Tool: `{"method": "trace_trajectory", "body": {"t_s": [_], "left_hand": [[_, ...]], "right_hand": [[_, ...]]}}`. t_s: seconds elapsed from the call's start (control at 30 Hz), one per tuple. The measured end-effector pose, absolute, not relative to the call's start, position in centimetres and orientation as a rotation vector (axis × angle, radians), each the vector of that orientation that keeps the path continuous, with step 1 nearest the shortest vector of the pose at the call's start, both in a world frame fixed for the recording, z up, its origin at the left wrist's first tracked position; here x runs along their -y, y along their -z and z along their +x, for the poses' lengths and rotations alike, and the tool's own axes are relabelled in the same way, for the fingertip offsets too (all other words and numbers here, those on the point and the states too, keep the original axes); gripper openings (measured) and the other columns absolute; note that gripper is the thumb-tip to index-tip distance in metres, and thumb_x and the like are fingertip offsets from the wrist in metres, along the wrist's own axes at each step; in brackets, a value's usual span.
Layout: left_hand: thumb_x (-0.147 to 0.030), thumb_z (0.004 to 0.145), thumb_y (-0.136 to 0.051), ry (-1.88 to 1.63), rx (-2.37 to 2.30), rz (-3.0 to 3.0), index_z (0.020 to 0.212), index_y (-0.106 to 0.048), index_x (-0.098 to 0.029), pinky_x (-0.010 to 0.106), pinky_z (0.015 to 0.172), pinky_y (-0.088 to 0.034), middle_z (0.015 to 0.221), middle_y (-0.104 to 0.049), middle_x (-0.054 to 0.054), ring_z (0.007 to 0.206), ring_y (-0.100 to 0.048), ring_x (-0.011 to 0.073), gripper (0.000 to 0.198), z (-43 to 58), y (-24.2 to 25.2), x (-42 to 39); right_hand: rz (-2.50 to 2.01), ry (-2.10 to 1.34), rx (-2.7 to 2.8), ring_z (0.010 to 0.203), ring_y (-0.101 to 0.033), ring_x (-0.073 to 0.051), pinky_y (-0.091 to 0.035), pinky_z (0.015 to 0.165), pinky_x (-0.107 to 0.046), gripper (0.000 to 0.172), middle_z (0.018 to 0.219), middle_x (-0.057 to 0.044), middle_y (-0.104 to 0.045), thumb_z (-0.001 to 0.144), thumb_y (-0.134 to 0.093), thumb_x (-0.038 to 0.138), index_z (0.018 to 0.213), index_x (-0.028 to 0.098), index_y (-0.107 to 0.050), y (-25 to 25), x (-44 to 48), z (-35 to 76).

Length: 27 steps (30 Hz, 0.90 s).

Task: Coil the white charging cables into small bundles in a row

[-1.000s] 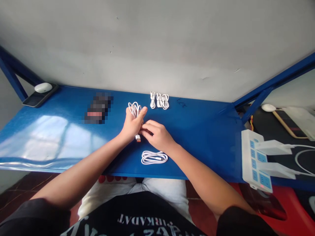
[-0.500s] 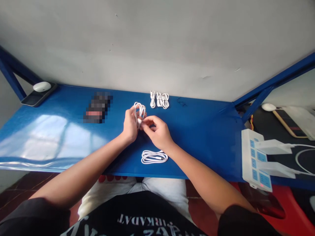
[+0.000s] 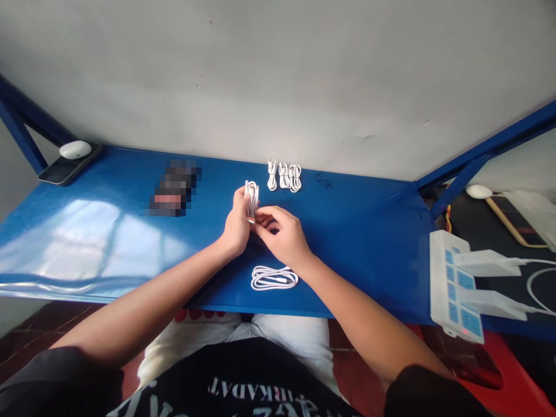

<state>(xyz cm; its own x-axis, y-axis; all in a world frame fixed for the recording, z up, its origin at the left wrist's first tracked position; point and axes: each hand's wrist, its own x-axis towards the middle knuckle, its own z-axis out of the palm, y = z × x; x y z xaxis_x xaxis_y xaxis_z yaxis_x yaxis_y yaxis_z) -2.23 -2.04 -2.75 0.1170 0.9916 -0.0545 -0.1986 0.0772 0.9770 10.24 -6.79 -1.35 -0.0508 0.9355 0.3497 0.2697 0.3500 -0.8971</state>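
The left hand is closed around a white USB cable, folded into a narrow bundle that stands upright above the thumb and fingers, just above the desk. An orange-tipped connector shows at the bundle's lower end, beside the left thumb. The right hand sits directly beside it, curled, with its fingertips reaching in at the lower end of the bundle; whether they are pinching the cable or only touching it is hard to tell

Beyond the hands, 3 small bundles of white cable lie side by side near the back edge of the blue desk. A loosely coiled white cable lies flat near the front edge, below the hands. To the left is a blurred-out object, and in the far left corner a white oval object sits on a dark phone. Off the right end of the desk, a white power strip carries 2 white chargers with their cables trailing away
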Motion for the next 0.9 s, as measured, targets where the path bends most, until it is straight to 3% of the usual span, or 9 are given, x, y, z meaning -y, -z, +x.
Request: {"method": "trace_trajectory", "body": {"t_s": [0.13,0.37,0.57,0.7,0.9], "left_hand": [[-0.039,0.096,-0.050,-1.227,-0.911,0.961,0.120,-0.051,-0.026,0.024,0.074,-0.045,0.091,-0.053,0.000,0.078,-0.052,0.0141,0.027,-1.8,2.4,2.5],[-0.046,0.094,-0.058,-1.161,-0.808,1.071,0.127,-0.044,-0.029,0.025,0.065,-0.045,0.103,-0.057,0.003,0.081,-0.056,0.0159,0.040,-1.8,1.9,3.0],[-0.044,0.097,-0.057,-1.142,-0.733,1.169,0.130,-0.043,-0.029,0.025,0.073,-0.048,0.105,-0.055,0.003,0.085,-0.057,0.0151,0.039,-2.0,2.1,3.2],[-0.043,0.095,-0.058,-1.138,-0.788,1.175,0.128,-0.045,-0.030,0.024,0.071,-0.045,0.105,-0.052,0.002,0.084,-0.053,0.0144,0.038,-1.8,2.3,3.2],[-0.045,0.091,-0.044,-1.208,-0.767,1.037,0.119,-0.053,-0.026,0.031,0.078,-0.050,0.098,-0.058,0.004,0.088,-0.057,0.0202,0.036,-1.3,1.3,3.5]], "right_hand": [[-1.149,-0.804,1.514,0.080,-0.070,-0.018,-0.059,0.067,-0.029,0.015,0.092,-0.007,-0.074,0.089,-0.070,0.034,0.096,0.020,-0.071,1.3,6.7,10.3],[-1.143,-1.190,1.189,0.069,-0.066,-0.017,-0.055,0.056,-0.027,0.044,0.082,-0.004,-0.071,0.080,-0.076,0.056,0.102,0.019,-0.068,1.5,5.9,10.6],[-1.183,-0.975,1.346,0.072,-0.063,-0.017,-0.054,0.068,-0.030,0.030,0.080,-0.003,-0.069,0.083,-0.076,0.049,0.082,0.020,-0.071,1.6,5.9,11.0],[-1.206,-0.822,1.421,0.086,-0.068,-0.022,-0.055,0.075,-0.033,0.027,0.092,-0.007,-0.074,0.087,-0.072,0.047,0.080,0.021,-0.075,1.4,6.1,11.1],[-1.276,-0.927,1.386,0.072,-0.068,-0.021,-0.053,0.068,-0.033,0.021,0.083,-0.004,-0.076,0.086,-0.074,0.041,0.091,0.021,-0.077,1.3,6.3,10.7]]}}
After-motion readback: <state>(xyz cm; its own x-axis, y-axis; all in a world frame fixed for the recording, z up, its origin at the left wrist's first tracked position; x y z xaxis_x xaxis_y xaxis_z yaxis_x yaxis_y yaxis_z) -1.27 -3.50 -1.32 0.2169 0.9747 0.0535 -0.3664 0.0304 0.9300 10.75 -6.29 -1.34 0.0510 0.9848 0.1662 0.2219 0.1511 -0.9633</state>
